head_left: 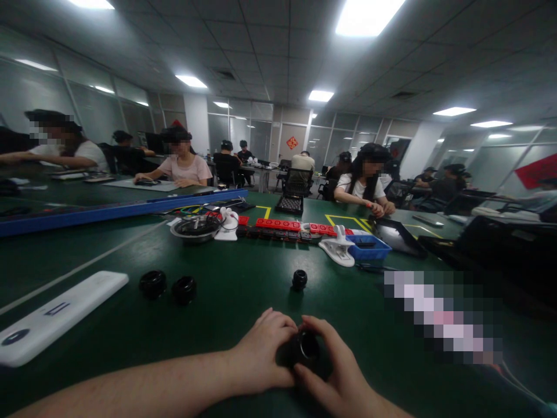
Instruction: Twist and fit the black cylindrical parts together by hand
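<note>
Both my hands meet low in the middle of the green table [243, 278]. My left hand [261, 354] and my right hand [337, 374] together grip a small black round part [307, 347] with a hollow centre. A similar black round part [299, 280] stands alone just beyond my hands. Two more black round parts [152, 284] [184, 289] sit side by side to the left.
A white flat device [56, 316] lies at the left front. Farther back are a round metal dish [194, 227], a row of red blocks [296, 225], a white clip [337, 248], a blue tray [368, 247] and a blue rail [122, 210]. Several people sit at tables behind.
</note>
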A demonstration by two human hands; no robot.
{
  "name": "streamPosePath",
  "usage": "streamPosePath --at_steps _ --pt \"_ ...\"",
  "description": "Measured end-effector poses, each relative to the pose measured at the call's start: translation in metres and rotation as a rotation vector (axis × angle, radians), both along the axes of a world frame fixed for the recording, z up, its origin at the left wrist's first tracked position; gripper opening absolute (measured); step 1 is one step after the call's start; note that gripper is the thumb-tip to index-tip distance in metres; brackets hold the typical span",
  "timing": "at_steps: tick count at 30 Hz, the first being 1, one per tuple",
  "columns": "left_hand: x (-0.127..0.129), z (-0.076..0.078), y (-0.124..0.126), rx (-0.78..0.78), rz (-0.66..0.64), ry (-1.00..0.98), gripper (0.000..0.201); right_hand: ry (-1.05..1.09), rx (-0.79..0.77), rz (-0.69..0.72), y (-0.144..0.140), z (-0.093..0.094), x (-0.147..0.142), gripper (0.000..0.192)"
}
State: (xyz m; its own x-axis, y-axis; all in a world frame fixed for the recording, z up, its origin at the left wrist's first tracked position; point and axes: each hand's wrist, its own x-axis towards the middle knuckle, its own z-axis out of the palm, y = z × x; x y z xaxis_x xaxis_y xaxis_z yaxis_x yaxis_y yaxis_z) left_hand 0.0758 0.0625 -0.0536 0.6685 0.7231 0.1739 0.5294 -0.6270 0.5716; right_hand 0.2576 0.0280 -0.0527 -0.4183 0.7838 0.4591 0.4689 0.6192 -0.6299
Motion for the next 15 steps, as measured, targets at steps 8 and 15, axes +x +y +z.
streamPosePath --at_steps 8,15 --pt "0.0009 0.0021 -0.0008 0.021 -0.003 0.025 0.039 -0.001 0.081 0.069 0.0013 -0.0013 0.0 0.056" --pt "0.0003 0.0024 -0.0014 0.015 -0.003 0.029 0.04 -0.066 -0.044 0.021 0.0005 0.0041 -0.0019 0.057"
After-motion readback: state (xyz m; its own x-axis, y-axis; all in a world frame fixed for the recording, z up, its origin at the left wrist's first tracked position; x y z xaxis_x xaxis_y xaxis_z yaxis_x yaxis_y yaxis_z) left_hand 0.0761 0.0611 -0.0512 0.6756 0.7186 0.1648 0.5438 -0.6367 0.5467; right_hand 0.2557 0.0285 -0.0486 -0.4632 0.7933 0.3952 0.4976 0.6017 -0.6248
